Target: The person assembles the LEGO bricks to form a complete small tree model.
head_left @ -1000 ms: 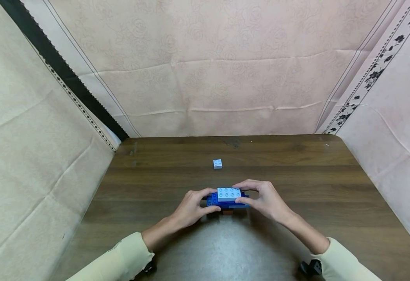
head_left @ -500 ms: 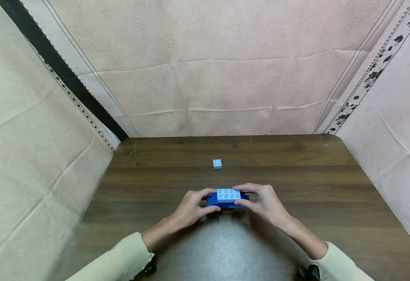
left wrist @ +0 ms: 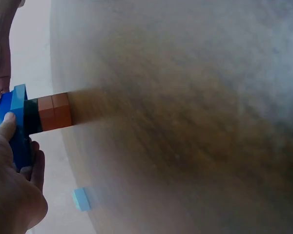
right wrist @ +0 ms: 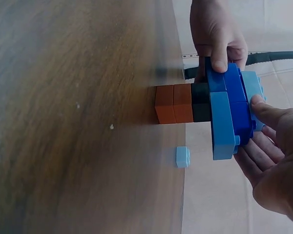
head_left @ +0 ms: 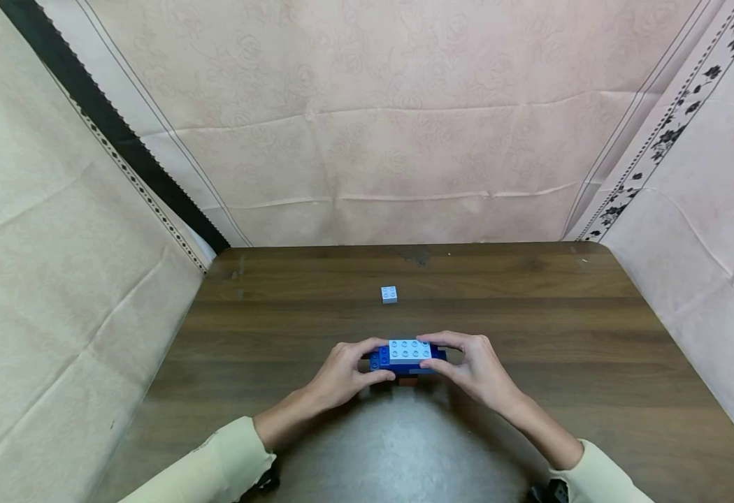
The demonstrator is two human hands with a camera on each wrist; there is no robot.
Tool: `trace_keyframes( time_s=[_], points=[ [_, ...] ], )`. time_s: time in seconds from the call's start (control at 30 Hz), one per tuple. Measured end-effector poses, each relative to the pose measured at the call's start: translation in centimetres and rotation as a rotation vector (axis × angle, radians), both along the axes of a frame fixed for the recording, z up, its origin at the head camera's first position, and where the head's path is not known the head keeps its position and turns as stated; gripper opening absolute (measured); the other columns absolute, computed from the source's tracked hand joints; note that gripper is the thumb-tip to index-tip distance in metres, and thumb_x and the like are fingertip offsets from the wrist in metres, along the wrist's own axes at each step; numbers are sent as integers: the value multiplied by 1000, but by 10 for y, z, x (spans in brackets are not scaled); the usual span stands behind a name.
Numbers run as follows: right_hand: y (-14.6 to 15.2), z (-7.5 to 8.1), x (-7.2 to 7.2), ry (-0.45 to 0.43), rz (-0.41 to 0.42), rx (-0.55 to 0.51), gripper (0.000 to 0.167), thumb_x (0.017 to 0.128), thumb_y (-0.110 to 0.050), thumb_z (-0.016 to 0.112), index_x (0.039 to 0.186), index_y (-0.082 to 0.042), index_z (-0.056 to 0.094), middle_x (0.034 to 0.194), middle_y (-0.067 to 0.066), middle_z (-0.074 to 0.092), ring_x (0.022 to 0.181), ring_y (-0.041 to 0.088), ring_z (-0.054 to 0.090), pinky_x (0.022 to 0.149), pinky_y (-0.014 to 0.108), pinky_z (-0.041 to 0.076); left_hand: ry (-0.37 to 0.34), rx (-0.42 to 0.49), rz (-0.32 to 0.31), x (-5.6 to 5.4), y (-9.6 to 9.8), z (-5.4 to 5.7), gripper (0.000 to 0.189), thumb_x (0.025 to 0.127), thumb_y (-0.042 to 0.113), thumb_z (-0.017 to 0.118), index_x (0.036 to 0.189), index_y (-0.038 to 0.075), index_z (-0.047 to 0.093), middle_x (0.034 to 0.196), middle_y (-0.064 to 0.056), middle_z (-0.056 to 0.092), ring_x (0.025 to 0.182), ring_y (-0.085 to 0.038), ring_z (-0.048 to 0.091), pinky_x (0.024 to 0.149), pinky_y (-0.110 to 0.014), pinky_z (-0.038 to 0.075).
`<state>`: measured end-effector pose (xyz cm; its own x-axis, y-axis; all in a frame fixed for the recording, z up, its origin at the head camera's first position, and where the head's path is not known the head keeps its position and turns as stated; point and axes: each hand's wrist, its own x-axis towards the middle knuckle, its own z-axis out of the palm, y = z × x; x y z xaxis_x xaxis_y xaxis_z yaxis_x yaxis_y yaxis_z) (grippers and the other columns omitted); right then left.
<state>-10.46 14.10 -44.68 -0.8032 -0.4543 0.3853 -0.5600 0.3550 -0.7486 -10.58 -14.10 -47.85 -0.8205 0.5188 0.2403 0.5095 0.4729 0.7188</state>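
Observation:
A stack of toy building bricks stands on the table between my hands. At its bottom are orange-brown bricks (right wrist: 174, 104), with dark green ones (right wrist: 200, 102) above them. Wide blue bricks (right wrist: 237, 95) form the upper part, along with a lighter blue brick (right wrist: 222, 124) on one side. My left hand (head_left: 340, 374) pinches the blue layer at its left end, thumb in front and fingers behind. On top lies a light blue brick (head_left: 409, 350) with studs up. My right hand (head_left: 475, 363) grips its right end between thumb and fingers; whether it is fully seated is unclear.
One small light blue brick (head_left: 389, 295) lies on the wooden table (head_left: 279, 314) beyond the stack. Pale patterned cloth (head_left: 405, 140) hangs past the table's far edge and at both sides.
My right hand has shifted slightly down and toward me, and the light blue brick on top sits a little lower in the head view. My left hand stays in place.

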Motion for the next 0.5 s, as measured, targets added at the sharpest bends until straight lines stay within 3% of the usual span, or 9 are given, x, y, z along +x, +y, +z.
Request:
trace_keyframes(
  time_s=[0.07, 0.3, 0.5],
  points=[
    [0, -1, -1, -2, 6, -3, 37, 89, -8, 87, 125, -13, 79, 121, 1, 78, 102, 17, 73, 83, 41, 63, 12, 18, -1, 0, 0, 4, 53, 96, 28, 83, 143, 12, 65, 134, -6, 72, 116, -13, 70, 96, -34, 59],
    [1, -1, -3, -16, 17, -17, 38, 88, -6, 87, 124, -12, 79, 121, 1, 78, 107, 20, 74, 91, 43, 61, 50, 206, -15, 4, 10, 18, 44, 99, 21, 78, 141, 12, 68, 137, 1, 71, 124, -13, 68, 99, -37, 58],
    [1, -2, -2, -25, 21, -25, 37, 87, -5, 88, 123, -11, 79, 120, 1, 78, 106, 20, 75, 91, 41, 61, 25, 234, 29, 6, 16, 17, 36, 100, 18, 77, 135, 11, 73, 130, 2, 74, 115, -12, 72, 93, -37, 60]
  ],
)
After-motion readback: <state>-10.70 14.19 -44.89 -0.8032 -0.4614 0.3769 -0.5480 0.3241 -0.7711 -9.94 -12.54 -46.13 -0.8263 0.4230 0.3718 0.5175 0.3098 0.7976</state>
